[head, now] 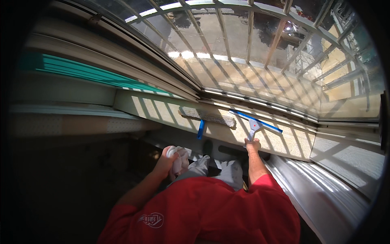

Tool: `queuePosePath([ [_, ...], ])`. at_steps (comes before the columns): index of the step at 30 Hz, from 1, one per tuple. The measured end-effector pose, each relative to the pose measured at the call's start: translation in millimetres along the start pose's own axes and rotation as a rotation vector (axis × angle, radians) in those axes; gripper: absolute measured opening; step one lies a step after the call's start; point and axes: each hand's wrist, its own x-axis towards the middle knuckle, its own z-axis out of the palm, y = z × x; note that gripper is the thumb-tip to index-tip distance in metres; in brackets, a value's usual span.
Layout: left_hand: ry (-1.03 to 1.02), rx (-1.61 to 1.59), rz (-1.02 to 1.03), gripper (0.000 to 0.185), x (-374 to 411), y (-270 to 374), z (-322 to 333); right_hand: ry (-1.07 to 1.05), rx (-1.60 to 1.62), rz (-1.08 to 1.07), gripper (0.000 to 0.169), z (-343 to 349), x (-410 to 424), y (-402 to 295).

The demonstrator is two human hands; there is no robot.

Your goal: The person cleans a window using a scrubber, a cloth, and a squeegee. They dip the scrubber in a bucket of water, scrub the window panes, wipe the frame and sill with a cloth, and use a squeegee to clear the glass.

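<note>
My right hand (252, 145) grips the grey handle of a window squeegee (255, 124), whose long blue blade slants over the sunlit window sill (164, 117). Whether the blade touches the sill, I cannot tell. In my left hand (164, 160) is a bunched white cloth (179, 160), held low in front of my body. Between the two hands and farther out, a window-washer applicator (207, 116) with a grey fleece sleeve lies on the sill. Its blue handle (200, 129) sticks out over the sill's near edge.
Beyond the sill stands a glass window pane (225, 73), with metal security bars (222, 30) outside it. The brown sliding-window frame (106, 52) runs along the left. At lower right is a pale, ridged surface (307, 183). A rolled, dotted fabric (122, 124) hangs at left.
</note>
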Motion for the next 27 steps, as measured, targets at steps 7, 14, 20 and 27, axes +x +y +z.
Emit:
queuePosePath([
  [7, -0.032, 0.005, 0.076, 0.043, -7, 14, -17, -0.464, 0.946, 0.571, 0.017, -28, -5, -23],
  [14, 0.100, -0.122, 0.532, 0.047, -10, 92, -63, -0.475, 0.898, -0.284, 0.056, -164, -183, -141],
  [20, 0.382, -0.113, 1.367, 0.055, -78, 280, -85, -0.230, 1.066, -1.105, 0.061, -342, -242, -279],
  [27, 1.062, 0.075, 2.039, 0.074, -151, 446, -79, 0.790, 0.176, -1.580, 0.043, -469, -319, -464],
])
